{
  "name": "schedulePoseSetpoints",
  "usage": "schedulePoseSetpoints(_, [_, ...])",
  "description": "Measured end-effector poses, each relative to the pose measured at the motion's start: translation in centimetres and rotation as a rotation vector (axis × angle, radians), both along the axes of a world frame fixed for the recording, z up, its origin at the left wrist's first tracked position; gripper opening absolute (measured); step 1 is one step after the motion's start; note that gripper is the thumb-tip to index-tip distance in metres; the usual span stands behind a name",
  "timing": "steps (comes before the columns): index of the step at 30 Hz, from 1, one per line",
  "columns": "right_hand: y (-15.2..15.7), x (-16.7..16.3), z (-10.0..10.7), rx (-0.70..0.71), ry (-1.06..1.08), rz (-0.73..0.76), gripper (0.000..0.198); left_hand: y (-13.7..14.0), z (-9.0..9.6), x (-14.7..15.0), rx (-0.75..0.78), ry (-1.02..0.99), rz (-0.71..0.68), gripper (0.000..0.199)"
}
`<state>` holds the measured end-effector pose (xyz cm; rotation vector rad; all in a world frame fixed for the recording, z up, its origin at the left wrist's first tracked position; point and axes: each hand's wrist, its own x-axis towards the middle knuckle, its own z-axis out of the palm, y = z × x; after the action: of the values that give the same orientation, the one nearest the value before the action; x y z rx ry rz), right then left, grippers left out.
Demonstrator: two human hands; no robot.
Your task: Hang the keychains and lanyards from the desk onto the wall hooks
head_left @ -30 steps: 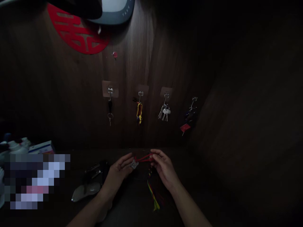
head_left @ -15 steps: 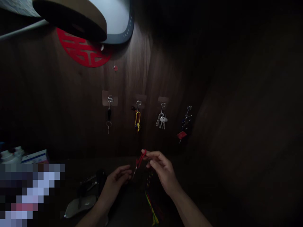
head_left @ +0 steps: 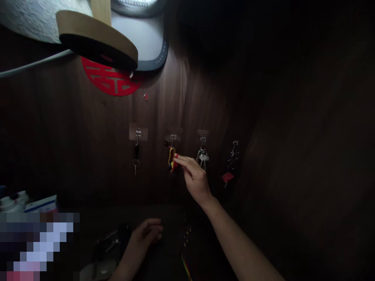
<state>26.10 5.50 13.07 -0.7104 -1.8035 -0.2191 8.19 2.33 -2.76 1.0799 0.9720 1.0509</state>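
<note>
Red cord [head_left: 176, 155] and right hand [head_left: 197, 178] have risen.

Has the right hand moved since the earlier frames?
Yes: the right hand has moved up, closer to the second wall hook from the left and its hanging yellow cord.

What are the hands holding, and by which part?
The right hand holds the red cord, seemingly by its upper end; the left hand appears to hold nothing.
</note>
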Motion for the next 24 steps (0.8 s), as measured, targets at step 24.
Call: schedulePoseSetpoints(24, [3.9,-1.3,0.2,-0.168,0.152,-0.210,0.040,0.0,-0.1,0.0,0.068,0.064,-0.060,0.040])
